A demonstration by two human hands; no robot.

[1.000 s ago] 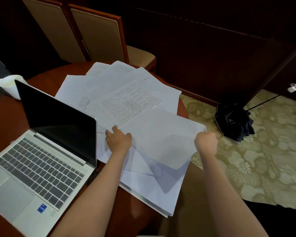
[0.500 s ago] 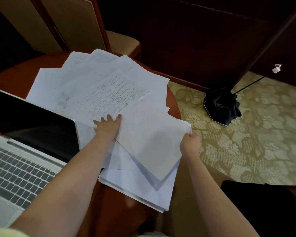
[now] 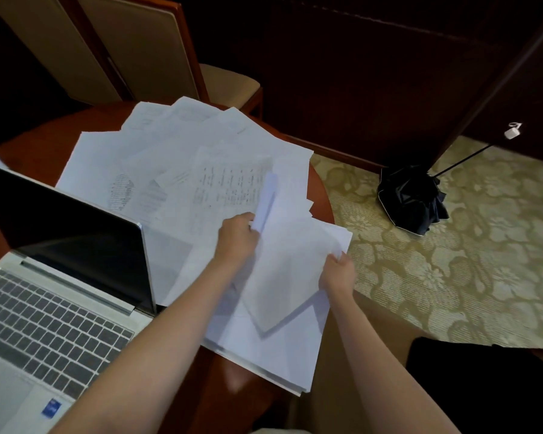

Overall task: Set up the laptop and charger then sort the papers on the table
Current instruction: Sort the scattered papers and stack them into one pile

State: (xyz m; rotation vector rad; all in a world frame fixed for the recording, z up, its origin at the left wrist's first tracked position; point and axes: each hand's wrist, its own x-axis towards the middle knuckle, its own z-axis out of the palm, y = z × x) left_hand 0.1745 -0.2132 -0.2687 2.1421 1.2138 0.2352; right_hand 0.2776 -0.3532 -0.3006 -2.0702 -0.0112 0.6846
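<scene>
White paper everywhere on the round wooden table (image 3: 22,148) — loose sheets (image 3: 157,158) fanned from about 10 to 1 o'clock of the hands, a squarer stack (image 3: 264,355) hanging over the near rim at 6 o'clock.

Changed since a second ago: left hand (image 3: 237,239) then pressed flat on the spread, fingers splayed; now curled shut on the edge of a printed sheet (image 3: 232,183), lifting and curling that edge up off the pile. Right hand (image 3: 339,274) then gripping the far corner of a blank top sheet (image 3: 282,277) out over the table edge; now drawn in closer, thumb and fingers pinched on that same corner, sheet raised clear of the stack with a shadow under it. Judged from that: sorting under way, one page being peeled from the mess and another being gathered — most of the spread not yet touched.

Relative to the fingers: printed sheet running from the left fingertips up toward 12 o'clock, its curled edge right inside the grip; blank sheet stretching from the right fingertips toward 8 o'clock, passing under the left wrist.

Laptop (image 3: 60,308) open at 9 o'clock, screen dark, just beside the papers. Charger not clearly made out; a small white block (image 3: 512,132) on a dark cable at 2 o'clock, well apart, possibly it. Black umbrella (image 3: 409,198) on the patterned carpet (image 3: 467,277).
</scene>
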